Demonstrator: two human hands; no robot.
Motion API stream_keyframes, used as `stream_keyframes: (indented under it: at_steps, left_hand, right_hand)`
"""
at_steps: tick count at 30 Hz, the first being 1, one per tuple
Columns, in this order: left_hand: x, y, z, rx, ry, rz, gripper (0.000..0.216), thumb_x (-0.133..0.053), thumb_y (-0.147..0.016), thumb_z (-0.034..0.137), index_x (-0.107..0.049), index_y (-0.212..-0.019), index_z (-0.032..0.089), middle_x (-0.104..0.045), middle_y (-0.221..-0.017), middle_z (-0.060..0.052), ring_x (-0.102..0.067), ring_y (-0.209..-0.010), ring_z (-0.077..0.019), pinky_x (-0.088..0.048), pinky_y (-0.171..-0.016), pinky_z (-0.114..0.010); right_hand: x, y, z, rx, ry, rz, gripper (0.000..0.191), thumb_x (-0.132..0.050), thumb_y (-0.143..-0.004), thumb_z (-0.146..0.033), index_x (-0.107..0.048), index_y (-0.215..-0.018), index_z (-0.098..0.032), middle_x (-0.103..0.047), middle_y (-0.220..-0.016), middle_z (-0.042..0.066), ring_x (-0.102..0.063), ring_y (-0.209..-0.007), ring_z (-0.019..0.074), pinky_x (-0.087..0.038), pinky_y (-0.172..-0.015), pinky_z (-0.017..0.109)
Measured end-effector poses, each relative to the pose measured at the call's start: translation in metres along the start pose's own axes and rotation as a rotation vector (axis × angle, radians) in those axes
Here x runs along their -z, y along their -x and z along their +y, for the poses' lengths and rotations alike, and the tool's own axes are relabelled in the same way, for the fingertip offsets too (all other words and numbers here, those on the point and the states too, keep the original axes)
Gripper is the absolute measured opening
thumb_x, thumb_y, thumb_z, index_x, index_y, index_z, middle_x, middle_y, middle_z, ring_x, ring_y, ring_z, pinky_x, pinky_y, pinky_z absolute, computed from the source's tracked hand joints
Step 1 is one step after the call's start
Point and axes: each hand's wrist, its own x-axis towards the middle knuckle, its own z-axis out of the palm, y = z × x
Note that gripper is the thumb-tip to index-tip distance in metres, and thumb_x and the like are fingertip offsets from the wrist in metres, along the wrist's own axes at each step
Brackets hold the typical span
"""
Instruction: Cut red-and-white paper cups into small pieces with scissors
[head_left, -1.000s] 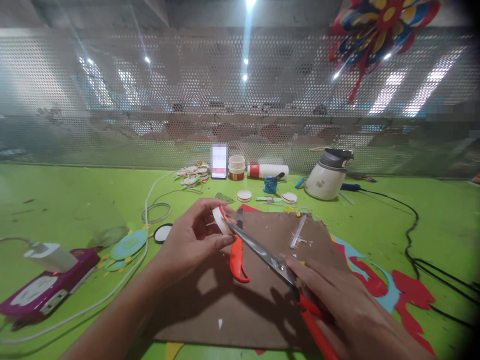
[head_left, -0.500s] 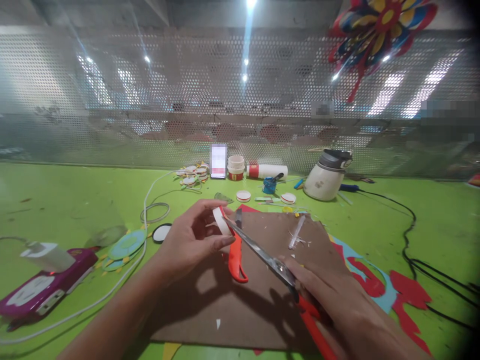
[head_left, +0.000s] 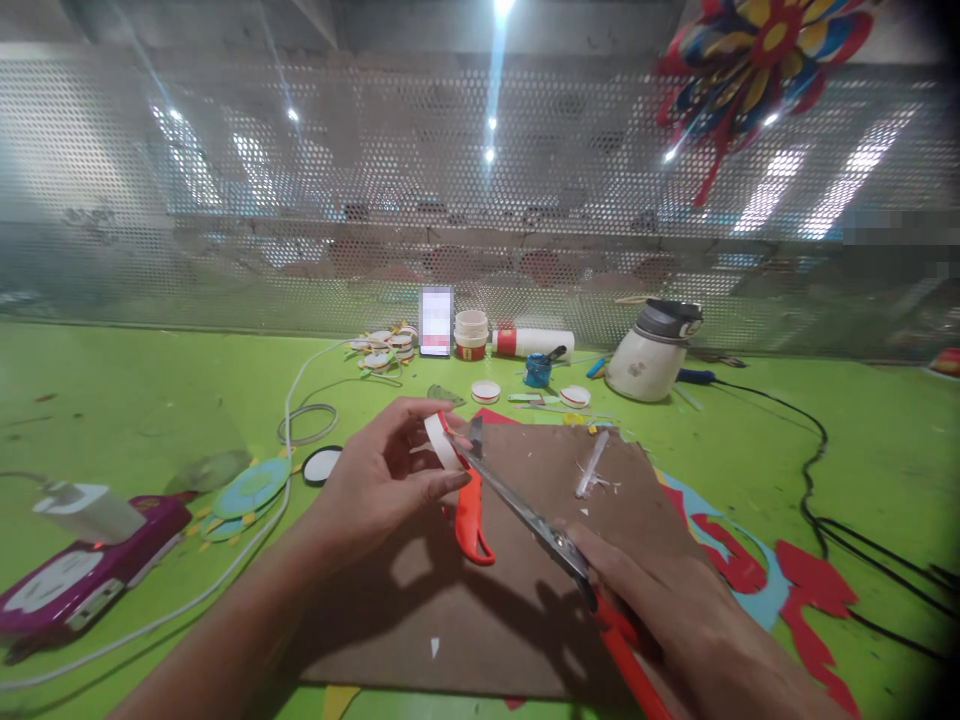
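Between the thumb and fingers of my left hand is the cut-off end of a paper cup, a short white ring with a red edge. My right hand grips a pair of scissors with red handles. The blades look nearly closed, and their tips touch or overlap the red edge of the cup piece; exactly how they meet I cannot tell. Beneath both hands lies a brown board. A knife with an orange handle rests on it, its blade partly behind the scissors.
White and red cup pieces, a blue paint jar, a phone, stacked cups and a white kettle-like pot stand farther back. A purple power strip is at left, red and blue cutouts at right.
The scissor blades seem slightly more closed, with tips still at the cup piece. Both hands stay nearly in place; the whole view has shifted a little.
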Motion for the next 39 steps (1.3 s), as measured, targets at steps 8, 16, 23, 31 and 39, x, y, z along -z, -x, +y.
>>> stream_keyframes:
  at_steps: [8,16,23,31,39]
  left_hand:
    - [0.0021,-0.0011,-0.0002,0.026,-0.022,0.010,0.046,-0.091,-0.071,0.018,-0.069,-0.110,0.019,-0.079,-0.104,-0.007,-0.077,-0.094,-0.0212,-0.063,-0.087,-0.034]
    - [0.0028,-0.0001,-0.0018,0.033,-0.052,0.005,0.047,-0.091,-0.072,0.020,-0.069,-0.113,0.020,-0.079,-0.103,-0.008,-0.076,-0.093,-0.0214,-0.063,-0.084,-0.034]
    - [0.0008,-0.0004,-0.0023,0.034,-0.021,0.012,0.047,-0.093,-0.070,0.022,-0.069,-0.111,0.020,-0.078,-0.104,-0.007,-0.076,-0.095,-0.0216,-0.063,-0.086,-0.034]
    - [0.0024,0.0009,-0.0038,0.008,-0.079,-0.006,0.046,-0.090,-0.074,0.026,-0.067,-0.114,0.021,-0.077,-0.110,-0.008,-0.076,-0.099,-0.0231,-0.062,-0.088,-0.036]
    - [0.0082,0.0009,-0.0032,-0.007,-0.267,-0.024,0.052,-0.084,-0.081,0.031,-0.064,-0.128,0.022,-0.074,-0.118,-0.011,-0.073,-0.101,-0.0246,-0.060,-0.089,-0.040]
  right_hand:
    - [0.0078,-0.0093,0.0039,-0.010,-0.076,-0.067,0.057,-0.058,-0.089,-0.016,-0.064,-0.145,-0.027,-0.078,-0.123,0.009,-0.079,-0.098,0.0261,-0.067,-0.078,0.034]
    - [0.0075,-0.0074,0.0048,-0.033,-0.093,-0.080,0.059,-0.061,-0.087,-0.014,-0.063,-0.145,-0.027,-0.077,-0.128,0.010,-0.077,-0.107,0.0276,-0.067,-0.084,0.036]
    - [0.0047,-0.0042,0.0073,0.006,-0.017,-0.092,0.057,-0.057,-0.092,-0.018,-0.058,-0.148,-0.024,-0.075,-0.132,0.009,-0.077,-0.109,0.0268,-0.068,-0.082,0.037]
    - [0.0065,-0.0053,0.0036,-0.011,-0.074,-0.058,0.055,-0.060,-0.091,-0.016,-0.063,-0.145,-0.026,-0.078,-0.125,0.009,-0.079,-0.099,0.0260,-0.067,-0.079,0.034]
    - [0.0083,-0.0065,-0.0003,-0.052,-0.074,-0.152,0.060,-0.060,-0.091,-0.019,-0.057,-0.150,-0.027,-0.074,-0.132,0.012,-0.078,-0.097,0.0265,-0.067,-0.080,0.037]
